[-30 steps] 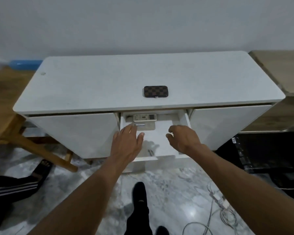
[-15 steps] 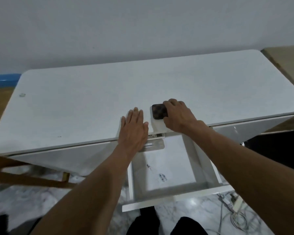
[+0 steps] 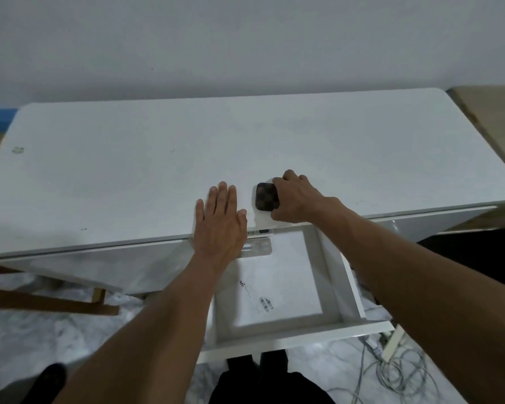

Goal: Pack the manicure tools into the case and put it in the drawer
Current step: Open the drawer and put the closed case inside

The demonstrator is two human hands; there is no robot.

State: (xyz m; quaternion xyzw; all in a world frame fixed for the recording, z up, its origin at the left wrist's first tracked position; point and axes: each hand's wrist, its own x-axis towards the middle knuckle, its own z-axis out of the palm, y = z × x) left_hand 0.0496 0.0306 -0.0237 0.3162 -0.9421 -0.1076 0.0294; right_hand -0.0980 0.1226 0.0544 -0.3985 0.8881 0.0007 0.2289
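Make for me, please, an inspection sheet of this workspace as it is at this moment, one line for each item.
Surface: white table top, with a few small marks.
Job's things: checkered case closed, lying on the table top near its front edge; drawer open below it; no loose manicure tools seen.
Clutter: in the drawer, a barcode label on the bottom, a clear packet and a white labelled item at the back.
Grippers: left hand lies flat on the table top; right hand grips the case.
Cables: grey cables tangled on the floor, right of the drawer.
Surroundings: grey wall, marble floor, wooden table at right.
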